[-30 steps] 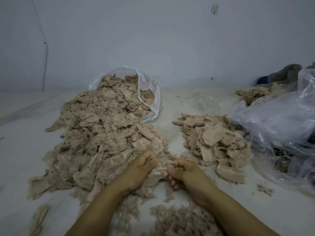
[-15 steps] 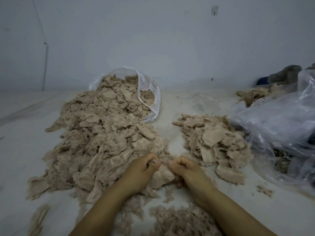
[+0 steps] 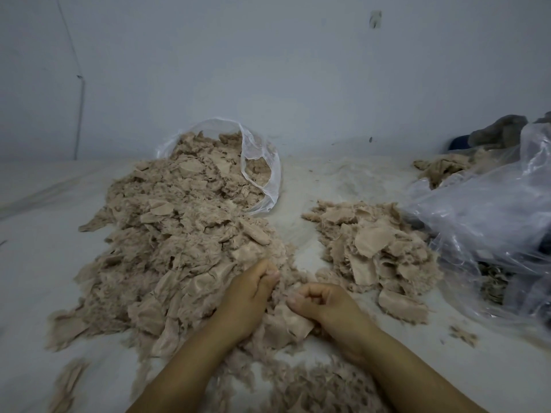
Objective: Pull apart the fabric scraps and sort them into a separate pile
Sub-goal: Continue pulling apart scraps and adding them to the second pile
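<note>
Since 0.5 s ago hands drew slightly apart, scrap sagging lower. Fabric scrap sits between them at big pile's near edge. Left hand and right hand both pinching it. Sorted pile right, on worktop.

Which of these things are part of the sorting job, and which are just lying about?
In the job: left hand, right hand, scrap between them, big pile, smaller sorted pile.

Lying about: crumpled plastic bag, grey cloth by the wall.

Two hands, two bags, three piles
</note>
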Action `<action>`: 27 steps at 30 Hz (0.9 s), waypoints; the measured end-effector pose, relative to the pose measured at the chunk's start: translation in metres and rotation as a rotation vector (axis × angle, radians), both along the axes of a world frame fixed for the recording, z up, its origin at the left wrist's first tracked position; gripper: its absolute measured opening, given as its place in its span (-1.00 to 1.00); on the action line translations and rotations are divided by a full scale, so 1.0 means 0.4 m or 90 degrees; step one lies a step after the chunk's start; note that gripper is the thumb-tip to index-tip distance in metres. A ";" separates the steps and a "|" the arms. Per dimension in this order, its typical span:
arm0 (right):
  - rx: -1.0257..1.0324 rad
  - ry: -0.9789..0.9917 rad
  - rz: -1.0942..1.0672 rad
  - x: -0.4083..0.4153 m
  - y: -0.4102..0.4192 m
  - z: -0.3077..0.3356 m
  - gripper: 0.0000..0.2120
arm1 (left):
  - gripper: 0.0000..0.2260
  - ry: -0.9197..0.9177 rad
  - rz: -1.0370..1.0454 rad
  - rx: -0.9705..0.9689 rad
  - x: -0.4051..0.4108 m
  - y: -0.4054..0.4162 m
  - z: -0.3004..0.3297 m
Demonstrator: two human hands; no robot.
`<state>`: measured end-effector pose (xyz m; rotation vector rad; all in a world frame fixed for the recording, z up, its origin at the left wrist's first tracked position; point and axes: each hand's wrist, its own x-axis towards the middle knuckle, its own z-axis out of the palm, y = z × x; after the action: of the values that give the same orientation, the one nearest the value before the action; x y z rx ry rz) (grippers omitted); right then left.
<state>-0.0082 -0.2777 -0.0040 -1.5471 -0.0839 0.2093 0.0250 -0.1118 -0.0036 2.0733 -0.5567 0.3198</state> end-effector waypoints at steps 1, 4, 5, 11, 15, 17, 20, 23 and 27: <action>0.018 -0.020 -0.024 0.002 0.000 0.001 -0.88 | -0.77 -0.005 -0.006 0.030 0.000 0.002 -0.003; 0.103 -0.063 -0.147 0.014 -0.024 0.012 -0.86 | -0.80 -0.003 -0.003 0.131 0.007 0.020 -0.010; 0.120 -0.070 -0.162 0.017 -0.032 0.015 -0.86 | -0.79 0.002 -0.004 0.146 0.007 0.024 -0.010; 0.133 -0.063 -0.126 0.009 -0.012 0.010 -0.94 | -0.51 0.018 -0.027 0.085 -0.020 -0.004 0.010; 0.159 -0.062 -0.122 0.011 -0.006 0.004 -0.90 | -0.94 0.134 -0.059 -0.112 -0.025 -0.026 0.003; 0.171 -0.047 -0.093 0.012 -0.012 0.004 -0.88 | -0.76 0.132 -0.075 -0.129 -0.021 -0.022 0.004; 0.166 -0.027 -0.017 0.008 -0.018 0.005 -0.76 | -0.83 0.173 -0.122 -0.128 -0.020 -0.016 0.013; 0.163 -0.054 -0.103 0.015 -0.017 0.004 -0.72 | -0.78 0.175 -0.077 -0.139 -0.017 -0.020 0.012; 0.220 -0.084 -0.182 0.024 -0.020 0.003 -0.84 | -0.74 0.176 -0.036 -0.225 -0.015 -0.016 0.023</action>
<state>0.0014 -0.2855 -0.0030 -1.2096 -0.0009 -0.1294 0.0189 -0.1182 0.0056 1.7196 -0.3600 0.0867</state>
